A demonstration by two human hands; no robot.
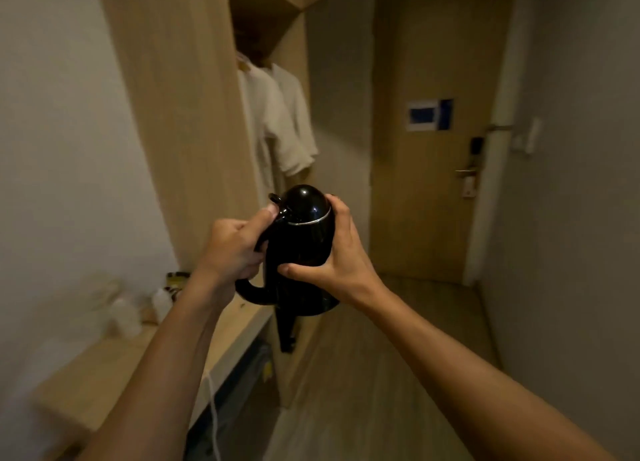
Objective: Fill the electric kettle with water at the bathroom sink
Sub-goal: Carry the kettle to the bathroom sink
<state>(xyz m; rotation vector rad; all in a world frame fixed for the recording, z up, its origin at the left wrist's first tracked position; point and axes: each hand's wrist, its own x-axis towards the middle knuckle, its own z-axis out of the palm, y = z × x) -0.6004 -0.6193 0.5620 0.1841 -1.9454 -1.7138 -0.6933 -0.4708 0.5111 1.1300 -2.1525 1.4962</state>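
Note:
I hold a glossy black electric kettle (300,249) in the air in front of me, over the edge of a wooden counter. My left hand (232,249) grips its handle on the left, thumb resting near the lid button. My right hand (337,252) wraps the kettle's body from the right, fingers reaching up to the domed lid. The lid is down. No sink or tap is in view.
A wooden counter (104,367) runs along the left wall with plastic bags and small bottles (162,303) at its far end. An open wardrobe holds white robes (277,124). A closed wooden door (433,131) ends the narrow hallway ahead. A white cord (213,415) hangs off the counter.

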